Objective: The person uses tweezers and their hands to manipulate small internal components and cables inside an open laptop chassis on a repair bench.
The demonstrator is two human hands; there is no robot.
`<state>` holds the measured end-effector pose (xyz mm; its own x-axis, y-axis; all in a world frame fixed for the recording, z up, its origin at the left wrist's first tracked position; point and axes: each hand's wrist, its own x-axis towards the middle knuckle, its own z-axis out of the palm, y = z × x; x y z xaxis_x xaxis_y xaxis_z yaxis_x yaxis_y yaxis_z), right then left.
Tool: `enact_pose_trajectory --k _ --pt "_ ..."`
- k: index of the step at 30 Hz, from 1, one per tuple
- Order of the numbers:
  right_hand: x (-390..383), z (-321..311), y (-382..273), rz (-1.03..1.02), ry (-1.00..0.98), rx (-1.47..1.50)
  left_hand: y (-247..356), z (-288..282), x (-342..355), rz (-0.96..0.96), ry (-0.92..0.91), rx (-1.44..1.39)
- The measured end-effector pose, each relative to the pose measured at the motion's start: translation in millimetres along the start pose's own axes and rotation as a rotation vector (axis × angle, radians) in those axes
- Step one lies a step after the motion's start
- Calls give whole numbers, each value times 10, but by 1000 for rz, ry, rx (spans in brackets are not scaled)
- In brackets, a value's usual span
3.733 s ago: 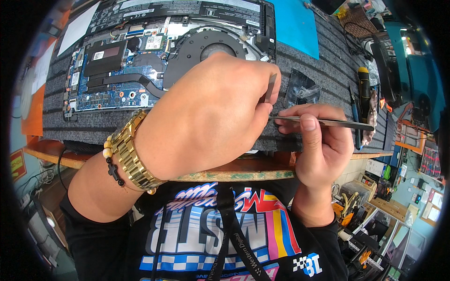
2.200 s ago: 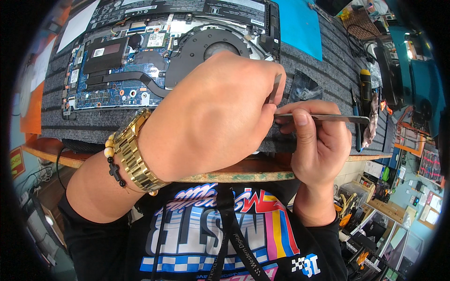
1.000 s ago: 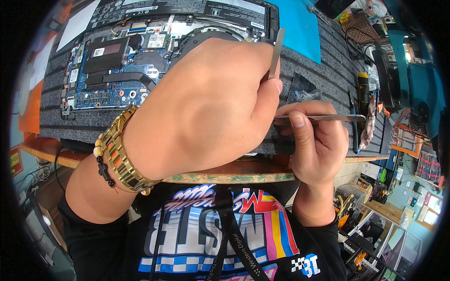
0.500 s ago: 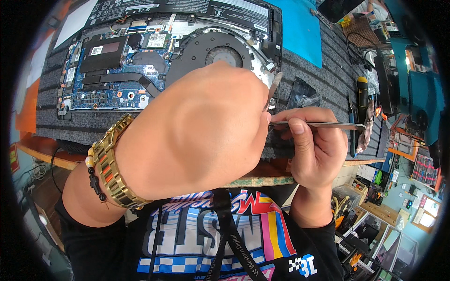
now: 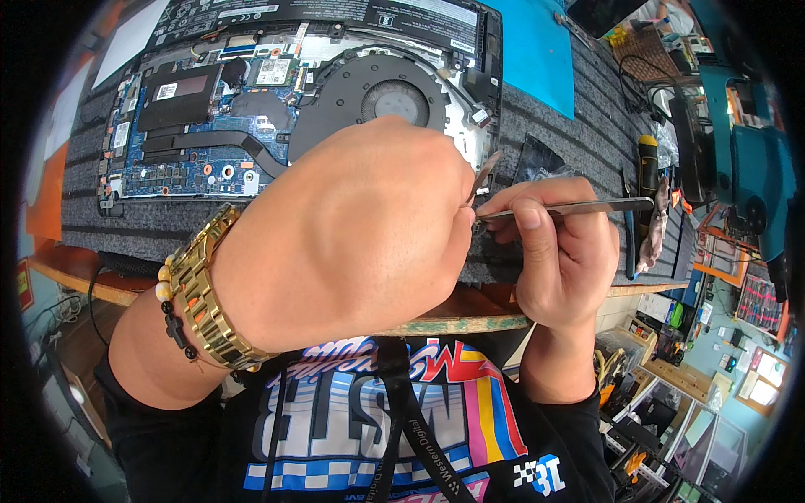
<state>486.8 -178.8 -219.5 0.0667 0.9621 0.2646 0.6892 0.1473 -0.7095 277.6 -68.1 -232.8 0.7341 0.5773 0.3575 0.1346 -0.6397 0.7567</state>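
Note:
My left hand (image 5: 352, 226), with a gold watch (image 5: 201, 289) at its wrist, is closed and seen from the back. A flat metal tip (image 5: 488, 170) sticks out past its fingers; the rest of that piece is hidden. In a pinch, my right hand (image 5: 570, 243) holds slim metal tweezers (image 5: 599, 206), their narrow end meeting the left fingertips. What lies between the tips is too small to make out. Beyond my hands lies an opened laptop (image 5: 495, 101) showing its fan (image 5: 394, 101), heat pipe (image 5: 210, 141), blue circuit board (image 5: 189, 178) and black battery (image 5: 327, 18).
A grey ribbed mat (image 5: 579, 155) covers the table, whose worn wooden edge (image 5: 470, 325) runs before me. A small dark plastic bag (image 5: 538, 158) and a blue sheet (image 5: 537, 63) lie right of the laptop. Farther right are a yellow-black screwdriver (image 5: 647, 163) and a blue-handled tool (image 5: 631, 243).
The tweezers have tilted, their far end rising. My right hand has shifted slightly up, and the metal tip at my left fingers has moved a little. The laptop stays in place.

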Motion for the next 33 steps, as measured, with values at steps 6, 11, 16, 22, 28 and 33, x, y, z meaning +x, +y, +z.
enact_pose_trajectory --k 6,11,16,22,28,33 --pt "25 -7 6 15 -13 15 23 -7 -4 -14 -12 20" --pt "48 -6 12 -18 -31 6 19 7 -32 -20 9 39" --pt "62 4 24 -28 -38 45 21 -26 -45 9 -7 24" --pt "69 52 27 -20 -35 64 -12 -58 -71 5 -44 39" --pt "65 49 29 -31 -50 51 -19 -27 -102 -12 -19 4" --pt "15 84 15 12 -14 186 -31 -31 -134 51 7 0"
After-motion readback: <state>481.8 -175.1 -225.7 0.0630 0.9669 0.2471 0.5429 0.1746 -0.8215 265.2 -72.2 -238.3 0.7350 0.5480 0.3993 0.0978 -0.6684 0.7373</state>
